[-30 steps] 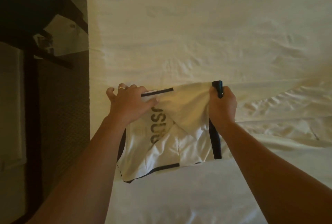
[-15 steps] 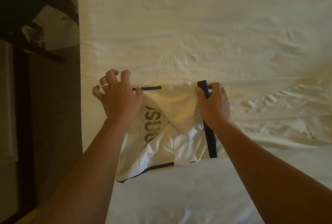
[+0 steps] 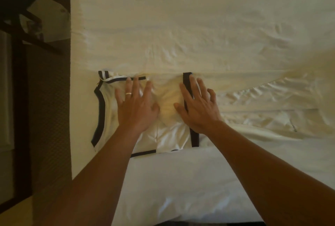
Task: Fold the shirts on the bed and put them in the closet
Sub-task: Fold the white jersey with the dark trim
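Nearest to us a smooth white stretch of bedding (image 3: 181, 180) runs across the foot of the view, and our two bare forearms reach forward over it. Just past that stretch lies the shirt (image 3: 168, 135), white with dark trim, folded into a compact block on the bed (image 3: 181, 26).

Our left hand (image 3: 136, 106) lies flat on the left half of the shirt, fingers straight and spread, a ring on one finger, fingertips reaching the trimmed far edge. Our right hand (image 3: 197, 108) lies flat on the right half, fingers straight and fanned, lying over the dark trim band (image 3: 194, 137) that runs along the shirt's right side. Neither grip is closed round any cloth; both palms simply press down, with a puckered hump of fabric between the thumbs.

The shirt's left edge, with its curved dark border (image 3: 99, 113), sits near the left edge of the bed. Beyond that edge the view falls to a dark patterned floor (image 3: 47, 99) and dark wooden furniture (image 3: 18, 26) in the far left corner. To the right of the shirt the sheet is rumpled into ridges (image 3: 272, 95), and a long crease runs level with the shirt's far edge. Farther away the sheet spreads wide and mostly flat to the top of the view.
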